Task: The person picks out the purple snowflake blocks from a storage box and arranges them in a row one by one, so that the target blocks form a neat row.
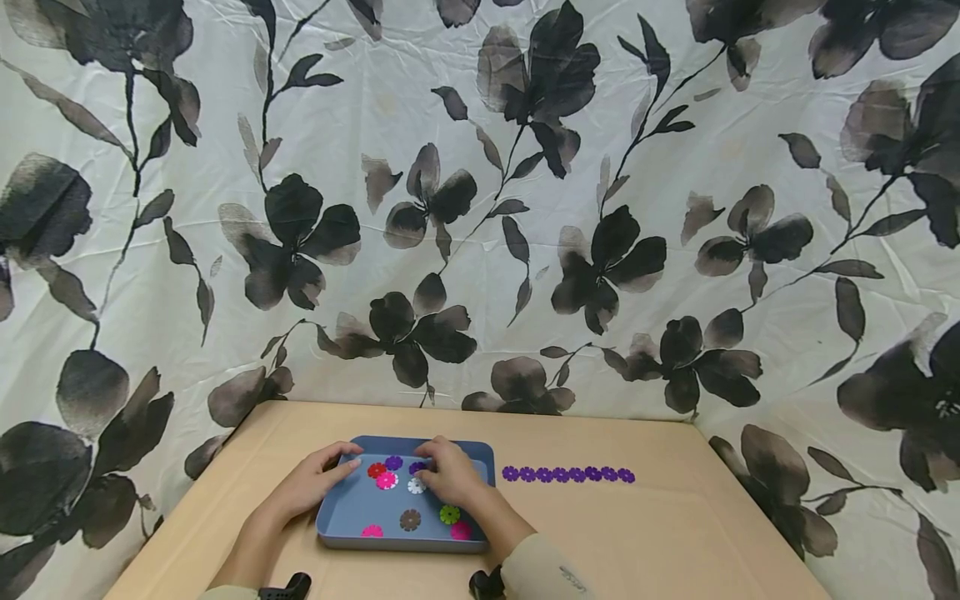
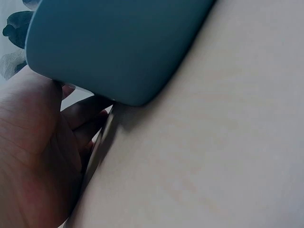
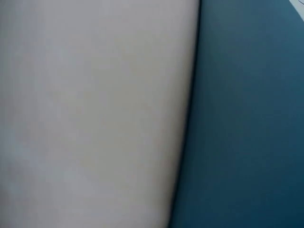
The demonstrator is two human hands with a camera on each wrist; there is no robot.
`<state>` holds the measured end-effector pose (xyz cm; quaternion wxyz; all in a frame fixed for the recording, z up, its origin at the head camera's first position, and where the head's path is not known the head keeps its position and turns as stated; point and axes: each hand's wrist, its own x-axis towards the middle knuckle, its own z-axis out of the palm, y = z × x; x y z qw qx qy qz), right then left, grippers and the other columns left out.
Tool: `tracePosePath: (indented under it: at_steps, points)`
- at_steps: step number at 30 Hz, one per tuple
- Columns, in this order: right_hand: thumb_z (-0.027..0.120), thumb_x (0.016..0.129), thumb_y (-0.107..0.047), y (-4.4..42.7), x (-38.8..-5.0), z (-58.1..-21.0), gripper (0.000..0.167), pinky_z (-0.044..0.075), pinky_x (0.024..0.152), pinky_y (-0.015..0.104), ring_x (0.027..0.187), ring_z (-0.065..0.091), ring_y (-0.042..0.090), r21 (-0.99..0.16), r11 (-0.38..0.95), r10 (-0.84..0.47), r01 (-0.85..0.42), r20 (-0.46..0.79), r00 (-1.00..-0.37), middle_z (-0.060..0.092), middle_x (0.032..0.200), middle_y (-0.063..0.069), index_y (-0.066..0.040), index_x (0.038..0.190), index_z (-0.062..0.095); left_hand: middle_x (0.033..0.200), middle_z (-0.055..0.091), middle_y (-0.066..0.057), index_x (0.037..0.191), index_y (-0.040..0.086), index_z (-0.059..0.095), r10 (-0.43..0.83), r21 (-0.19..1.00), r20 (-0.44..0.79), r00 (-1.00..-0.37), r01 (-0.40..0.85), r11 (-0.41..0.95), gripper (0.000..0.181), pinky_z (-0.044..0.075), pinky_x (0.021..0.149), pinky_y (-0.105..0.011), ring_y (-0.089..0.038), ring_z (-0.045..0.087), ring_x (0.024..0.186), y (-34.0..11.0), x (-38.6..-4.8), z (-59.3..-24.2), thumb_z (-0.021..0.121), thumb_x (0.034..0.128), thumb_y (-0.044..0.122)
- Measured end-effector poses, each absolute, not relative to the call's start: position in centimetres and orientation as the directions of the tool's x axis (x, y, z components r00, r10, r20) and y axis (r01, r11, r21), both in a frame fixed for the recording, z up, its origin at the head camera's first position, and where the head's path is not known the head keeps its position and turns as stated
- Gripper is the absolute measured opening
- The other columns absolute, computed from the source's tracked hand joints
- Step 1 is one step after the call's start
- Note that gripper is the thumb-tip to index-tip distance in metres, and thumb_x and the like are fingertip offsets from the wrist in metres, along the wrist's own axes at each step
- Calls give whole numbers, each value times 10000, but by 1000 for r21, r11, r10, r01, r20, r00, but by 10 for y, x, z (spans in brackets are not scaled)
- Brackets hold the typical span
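A shallow blue-grey tray (image 1: 352, 521) lies on the table and holds several loose flower-shaped discs. My left hand (image 1: 306, 483) grips the tray's left rim, thumb over the top edge; in the left wrist view the left hand (image 2: 42, 142) has its fingers against the outside wall. Reaching in over the far right part, my right hand (image 1: 453, 473) has thumb and forefinger around a purple disc (image 1: 416, 469). A white disc (image 1: 416, 486) lies just below the thumb. The right wrist view shows only the tray's side wall (image 3: 242, 123) and tabletop, no fingers.
A straight row of purple discs (image 1: 561, 475) lies on the table (image 1: 637, 533) right of the tray. Inside the tray are red (image 1: 376, 471), pink (image 1: 386, 481), brown (image 1: 410, 520) and green (image 1: 450, 514) discs. Behind hangs a floral cloth (image 1: 517, 275).
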<state>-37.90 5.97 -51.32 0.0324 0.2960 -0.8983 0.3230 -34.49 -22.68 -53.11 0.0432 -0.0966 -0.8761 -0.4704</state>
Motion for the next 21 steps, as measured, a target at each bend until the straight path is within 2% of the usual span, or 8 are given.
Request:
tracePosePath:
  at_steps: [4, 9, 15, 21]
  points:
    - [737, 974, -141, 56, -379, -514, 280, 581, 864, 270, 1016, 673, 129, -539, 632, -517, -557, 241, -821, 677, 1199, 2, -114, 1253, 730, 1488, 580, -165, 1339, 143, 644, 129, 813, 172, -977, 214, 541, 359, 294, 1216, -673, -455, 401, 1496, -227, -345, -531, 608, 1060, 364]
    - [722, 983, -135, 55, -381, -517, 264, 577, 944, 322, 1074, 662, 144, -487, 650, -538, -584, 248, -806, 690, 1218, -2, -120, 1245, 744, 1498, 571, -168, 1338, 150, 645, 127, 813, 167, -978, 210, 543, 363, 288, 1215, -680, -462, 389, 1501, -227, -345, -531, 610, 1057, 377]
    - [722, 983, -154, 55, -382, -518, 147, 537, 937, 306, 1047, 612, 118, -404, 653, -579, -640, 278, -767, 701, 1133, -26, -151, 1108, 799, 1503, 566, -174, 1343, 141, 643, 126, 811, 162, -979, 205, 548, 359, 281, 1213, -689, -468, 383, 1502, -226, -344, -529, 607, 1061, 359]
    - [718, 985, -143, 56, -381, -518, 120, 532, 905, 298, 982, 586, 90, -430, 654, -570, -622, 260, -779, 678, 1061, -30, -145, 1076, 797, 1502, 568, -173, 1340, 143, 645, 127, 817, 164, -978, 207, 539, 350, 280, 1216, -686, -469, 381, 1504, -226, -344, -531, 609, 1060, 351]
